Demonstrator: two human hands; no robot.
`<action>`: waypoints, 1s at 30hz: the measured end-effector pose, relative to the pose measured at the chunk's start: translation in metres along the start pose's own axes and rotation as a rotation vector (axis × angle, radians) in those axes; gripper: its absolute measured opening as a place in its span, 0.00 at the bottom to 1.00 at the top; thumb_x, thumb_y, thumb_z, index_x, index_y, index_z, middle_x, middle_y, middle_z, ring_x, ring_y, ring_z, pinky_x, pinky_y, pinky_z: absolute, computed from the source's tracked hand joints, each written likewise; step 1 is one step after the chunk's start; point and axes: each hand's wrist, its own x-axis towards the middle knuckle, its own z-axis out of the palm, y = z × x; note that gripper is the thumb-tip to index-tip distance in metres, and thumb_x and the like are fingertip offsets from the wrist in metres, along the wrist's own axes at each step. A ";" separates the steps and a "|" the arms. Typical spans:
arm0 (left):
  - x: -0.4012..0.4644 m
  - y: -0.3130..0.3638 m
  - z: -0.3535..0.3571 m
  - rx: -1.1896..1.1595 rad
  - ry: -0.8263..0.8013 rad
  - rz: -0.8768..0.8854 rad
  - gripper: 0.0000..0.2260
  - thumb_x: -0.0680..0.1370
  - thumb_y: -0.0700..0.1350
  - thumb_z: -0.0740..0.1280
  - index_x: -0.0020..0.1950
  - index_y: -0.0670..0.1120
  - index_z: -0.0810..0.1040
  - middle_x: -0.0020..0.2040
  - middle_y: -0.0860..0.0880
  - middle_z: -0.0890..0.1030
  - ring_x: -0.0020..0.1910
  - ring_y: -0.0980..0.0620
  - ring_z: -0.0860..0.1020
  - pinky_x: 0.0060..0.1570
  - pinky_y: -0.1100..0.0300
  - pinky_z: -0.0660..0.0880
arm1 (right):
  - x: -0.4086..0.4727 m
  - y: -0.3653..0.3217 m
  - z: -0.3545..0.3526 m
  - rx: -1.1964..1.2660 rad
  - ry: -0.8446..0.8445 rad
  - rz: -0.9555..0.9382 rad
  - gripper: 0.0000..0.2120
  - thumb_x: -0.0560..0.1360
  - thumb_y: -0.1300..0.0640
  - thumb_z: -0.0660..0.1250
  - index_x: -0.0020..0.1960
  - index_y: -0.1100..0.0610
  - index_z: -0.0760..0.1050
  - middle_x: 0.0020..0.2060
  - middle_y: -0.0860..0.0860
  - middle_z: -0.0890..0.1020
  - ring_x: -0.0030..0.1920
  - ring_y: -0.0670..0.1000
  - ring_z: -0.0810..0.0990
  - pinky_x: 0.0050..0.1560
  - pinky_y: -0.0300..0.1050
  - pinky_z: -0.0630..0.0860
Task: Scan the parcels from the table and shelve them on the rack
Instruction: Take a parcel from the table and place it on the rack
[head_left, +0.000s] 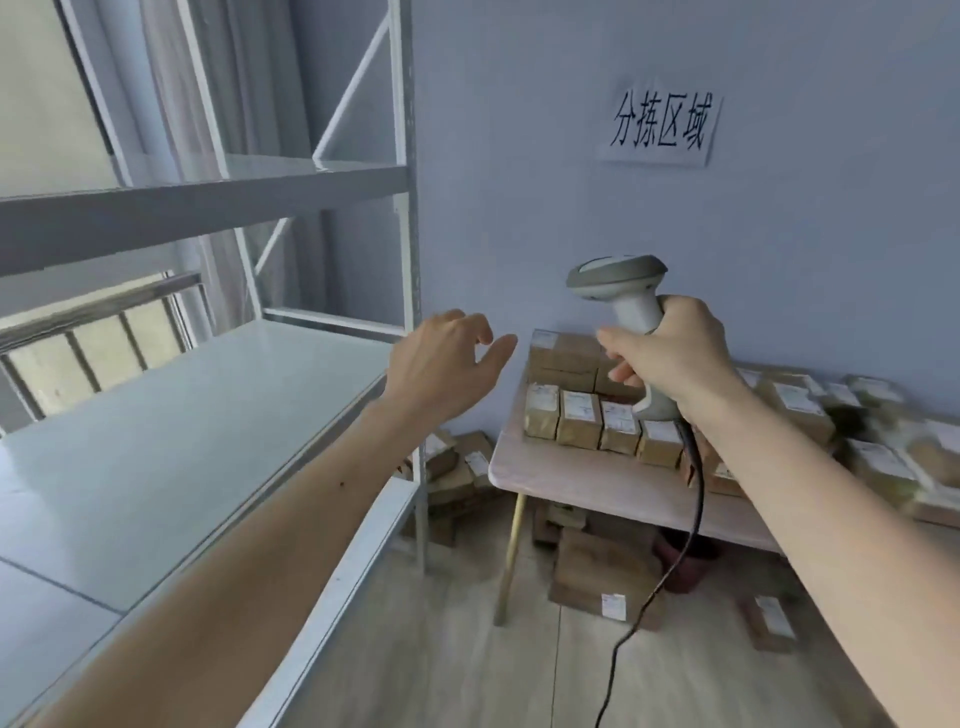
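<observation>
Above the surface (571, 475), right hand (675, 358) grips scanner (618, 280) upright. Left hand (447, 358) at 9 o'clock of it, fingers loose, holding nothing. Parcels (582, 426) in a row below.

A paper sign (658, 130) on the wall reads 分拣区域 (parcel labels (581, 406) too blurred to read).

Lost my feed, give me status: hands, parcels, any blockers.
Right hand grips scanner. Left hand open, empty, reaching toward table. Parcels on table, rack shelf bare. Path unobstructed.
</observation>
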 end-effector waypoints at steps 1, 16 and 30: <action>0.010 0.007 0.017 -0.008 -0.021 0.013 0.21 0.82 0.62 0.57 0.59 0.49 0.81 0.57 0.51 0.80 0.52 0.48 0.79 0.41 0.57 0.67 | 0.009 0.014 -0.006 -0.017 0.021 0.022 0.09 0.73 0.54 0.73 0.50 0.57 0.79 0.36 0.52 0.86 0.29 0.48 0.85 0.39 0.47 0.84; 0.179 0.067 0.268 -0.171 -0.344 0.211 0.17 0.82 0.60 0.59 0.54 0.50 0.82 0.55 0.52 0.81 0.53 0.49 0.80 0.39 0.57 0.72 | 0.152 0.195 -0.057 -0.150 0.286 0.392 0.07 0.74 0.55 0.72 0.48 0.58 0.79 0.34 0.54 0.85 0.27 0.44 0.83 0.34 0.42 0.83; 0.249 0.206 0.440 -0.159 -0.567 0.432 0.17 0.82 0.59 0.60 0.55 0.49 0.80 0.53 0.51 0.82 0.48 0.49 0.80 0.36 0.58 0.74 | 0.210 0.350 -0.172 -0.208 0.510 0.621 0.04 0.74 0.57 0.72 0.47 0.56 0.79 0.35 0.51 0.85 0.30 0.48 0.85 0.43 0.52 0.85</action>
